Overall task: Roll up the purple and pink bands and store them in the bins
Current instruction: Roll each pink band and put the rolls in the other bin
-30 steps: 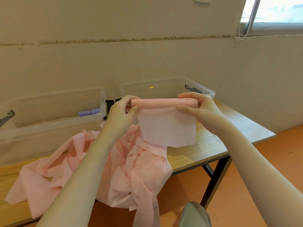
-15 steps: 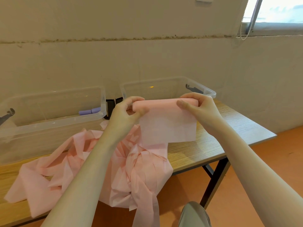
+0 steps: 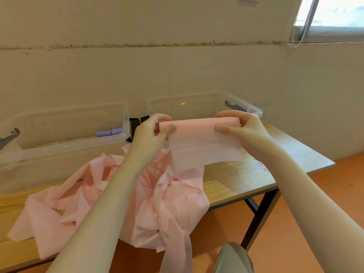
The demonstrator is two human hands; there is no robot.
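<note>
A: Where does the rolling stand?

B: The left hand (image 3: pixel 149 133) and right hand (image 3: pixel 244 131) each have their fingers (image 3: pixel 222 128) closed on an end of a soft pink fabric band (image 3: pixel 202 142), held in the air above the pale wooden bench (image 3: pixel 256 174). Its top is wound into a short roll; a flap hangs below.

A: And the rest of it?

B: A large loose heap of pink band (image 3: pixel 118 198) lies on the bench and spills over the front edge. I judge most of the pink is unrolled.

A: Anything stored?

B: A small purple rolled band (image 3: pixel 109 132) sits in the clear plastic bin on the left (image 3: pixel 65 146). The clear plastic bin on the right (image 3: pixel 197 99), just behind the hands, shows no rolls that I can make out.
</note>
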